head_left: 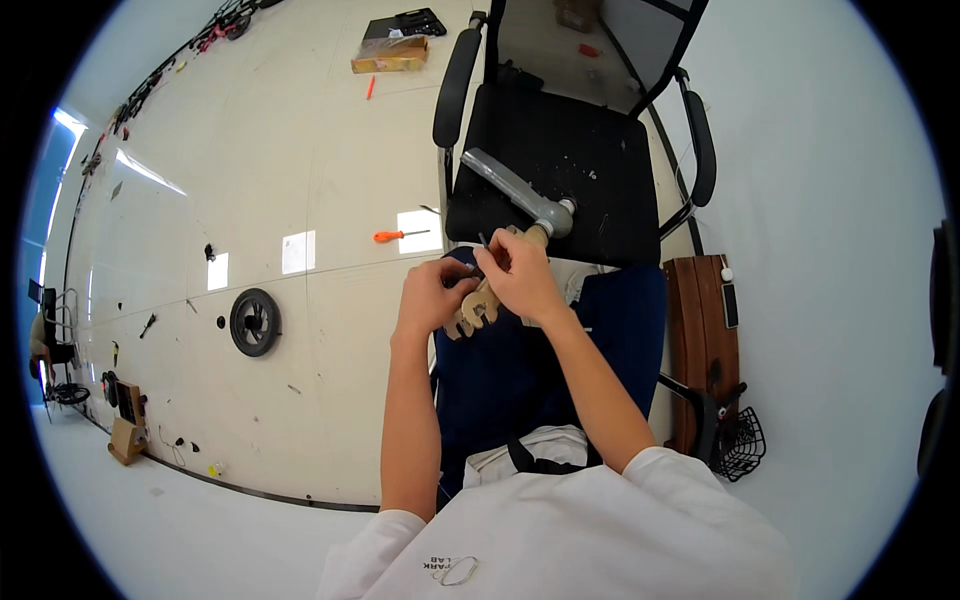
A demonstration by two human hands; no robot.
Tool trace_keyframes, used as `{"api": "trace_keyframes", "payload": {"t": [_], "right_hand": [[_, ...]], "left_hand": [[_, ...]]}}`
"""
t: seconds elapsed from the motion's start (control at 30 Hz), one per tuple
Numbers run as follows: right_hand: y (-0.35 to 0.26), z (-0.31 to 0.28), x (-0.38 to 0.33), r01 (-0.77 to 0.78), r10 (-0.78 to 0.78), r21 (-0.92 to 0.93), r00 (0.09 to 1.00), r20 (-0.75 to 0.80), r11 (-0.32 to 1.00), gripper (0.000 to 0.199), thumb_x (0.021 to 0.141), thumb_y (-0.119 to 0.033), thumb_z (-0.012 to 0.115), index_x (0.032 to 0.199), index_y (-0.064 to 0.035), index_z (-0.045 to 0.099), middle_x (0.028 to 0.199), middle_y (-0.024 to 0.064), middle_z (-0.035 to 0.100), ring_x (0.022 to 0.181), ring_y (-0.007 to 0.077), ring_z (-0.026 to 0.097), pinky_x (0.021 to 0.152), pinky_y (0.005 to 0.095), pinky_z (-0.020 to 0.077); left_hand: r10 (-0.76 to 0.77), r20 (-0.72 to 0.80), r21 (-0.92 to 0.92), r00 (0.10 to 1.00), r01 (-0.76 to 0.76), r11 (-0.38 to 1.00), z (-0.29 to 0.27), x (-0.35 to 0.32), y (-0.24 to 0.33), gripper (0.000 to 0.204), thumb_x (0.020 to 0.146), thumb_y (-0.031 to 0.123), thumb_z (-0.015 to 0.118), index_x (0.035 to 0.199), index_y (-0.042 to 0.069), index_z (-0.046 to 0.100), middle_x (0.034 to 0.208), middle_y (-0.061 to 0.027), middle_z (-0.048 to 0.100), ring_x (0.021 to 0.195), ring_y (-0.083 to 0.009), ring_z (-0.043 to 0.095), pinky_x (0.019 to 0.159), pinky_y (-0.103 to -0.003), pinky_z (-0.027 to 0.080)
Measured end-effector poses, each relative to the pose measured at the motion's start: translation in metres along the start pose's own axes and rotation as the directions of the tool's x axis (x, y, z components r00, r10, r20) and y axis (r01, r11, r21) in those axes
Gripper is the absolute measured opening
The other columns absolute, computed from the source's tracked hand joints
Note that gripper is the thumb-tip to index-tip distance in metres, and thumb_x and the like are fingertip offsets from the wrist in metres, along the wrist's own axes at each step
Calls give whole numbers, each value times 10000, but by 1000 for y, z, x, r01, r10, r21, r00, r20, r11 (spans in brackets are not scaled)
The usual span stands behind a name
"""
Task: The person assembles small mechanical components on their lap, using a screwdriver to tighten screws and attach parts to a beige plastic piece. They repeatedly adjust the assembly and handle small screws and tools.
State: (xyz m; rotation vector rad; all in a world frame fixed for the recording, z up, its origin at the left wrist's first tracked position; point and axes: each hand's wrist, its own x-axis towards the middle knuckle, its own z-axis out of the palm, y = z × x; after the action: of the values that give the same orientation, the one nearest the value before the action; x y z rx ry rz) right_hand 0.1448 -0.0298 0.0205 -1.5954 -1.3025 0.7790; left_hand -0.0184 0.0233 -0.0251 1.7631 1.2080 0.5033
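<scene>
A grey tube with a rounded joint [549, 213] rests on the black chair seat. From its joint a beige forked piece [480, 304] with notched ends runs back over my lap, like a small bike's fork. My left hand [432, 294] is at the left of the forked piece, thumb and fingers drawn together at a small greyish bit too tiny to name. My right hand [523, 276] lies over the piece, its fingers pinched; a thin dark tip sticks up beside them. The fingers hide much of the part between the hands.
The black armchair [560, 130] stands in front of me, small scraps on its seat. Left on the floor lie an orange-handled screwdriver [388, 237], a small black wheel [255, 322] and scattered parts. A brown wooden box [697, 345] and a black wire basket [741, 445] are at my right.
</scene>
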Motion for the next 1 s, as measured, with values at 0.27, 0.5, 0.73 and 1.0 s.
{"api": "trace_keyframes", "payload": {"t": [0.27, 0.5, 0.73, 1.0], "right_hand": [[-14, -48, 55, 340, -216, -99, 769, 602, 935, 291, 813, -75, 717, 1081, 2, 634, 884, 121, 675, 788, 218, 674, 716, 339, 543], [-26, -69, 91, 987, -437, -131, 158, 886, 90, 300, 818, -181, 729, 1045, -3, 643, 927, 78, 620, 846, 235, 640, 717, 352, 499], [-29, -51, 127, 961, -481, 151, -248, 841, -231, 176, 822, -190, 655, 936, -64, 608, 770, 5, 496, 720, 156, 545, 626, 286, 431], [-20, -37, 152, 903, -445, 381, -429, 786, -198, 176, 837, -233, 673, 936, -114, 588, 791, -17, 498, 722, 140, 531, 621, 268, 437]], "left_hand": [[-7, 12, 21, 1000, 7, 1000, 1, -1, -6, 200, 796, 158, 789, 922, 4, 772, 821, -132, 749, 741, -215, 711, 718, -328, 551], [68, -39, 57, 997, -66, 996, 5, -3, -6, 242, 760, 245, 807, 910, 58, 773, 844, -144, 737, 791, -307, 708, 754, -383, 559], [23, -14, 24, 1000, -23, 999, 7, -4, -11, 221, 777, 227, 777, 916, 56, 762, 891, -141, 733, 868, -327, 696, 796, -400, 548], [-6, 25, -61, 1000, 7, 998, 8, -7, -1, 137, 798, 140, 751, 886, 35, 743, 844, -184, 720, 840, -348, 701, 774, -431, 553]]}}
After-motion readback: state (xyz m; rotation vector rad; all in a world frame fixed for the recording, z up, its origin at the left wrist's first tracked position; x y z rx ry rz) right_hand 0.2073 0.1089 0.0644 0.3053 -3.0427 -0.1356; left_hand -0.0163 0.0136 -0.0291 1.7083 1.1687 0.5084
